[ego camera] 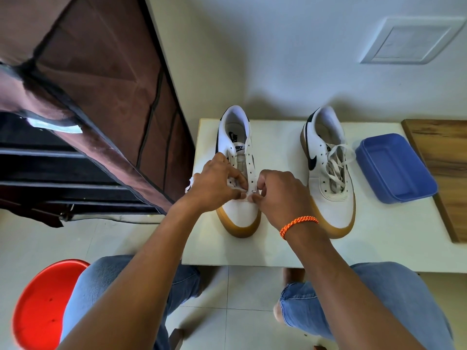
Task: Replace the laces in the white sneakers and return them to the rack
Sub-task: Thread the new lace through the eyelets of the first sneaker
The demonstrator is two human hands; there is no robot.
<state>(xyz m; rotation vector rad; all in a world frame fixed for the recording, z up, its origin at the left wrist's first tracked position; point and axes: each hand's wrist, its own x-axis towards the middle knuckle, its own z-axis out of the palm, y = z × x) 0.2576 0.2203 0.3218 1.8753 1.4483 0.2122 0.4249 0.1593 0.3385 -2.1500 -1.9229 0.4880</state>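
Two white sneakers with gum soles stand side by side on the white surface (252, 253), apart; I read each long axis as running toward and away from me, toes near, heels toward the wall. Left sneaker (236, 157): most eyelets show no lace; its tongue reads "NIKE" in black, and a black logo shows on the insole. Right sneaker (328, 173): a pale lace (336, 162) lies loosely crossed through its eyelets; a black swoosh marks its side; no other writing is legible. My left hand (217, 181) is over the left sneaker's lower eyelets, fingers curled, pinching a white lace (243, 194); a white end shows past the hand's outer side. My right hand (279, 192), an orange cord on the wrist, pinches the same lace from the other side, fingertips nearly meeting those of the left. A blue tray (396, 168) lies on the surface just right of the right sneaker; a wooden board (439, 152) lies beyond it. The rack (63, 173), under a brown fabric cover (101, 84), stands at left; a red stool (40, 306) is on the floor beside my knee.
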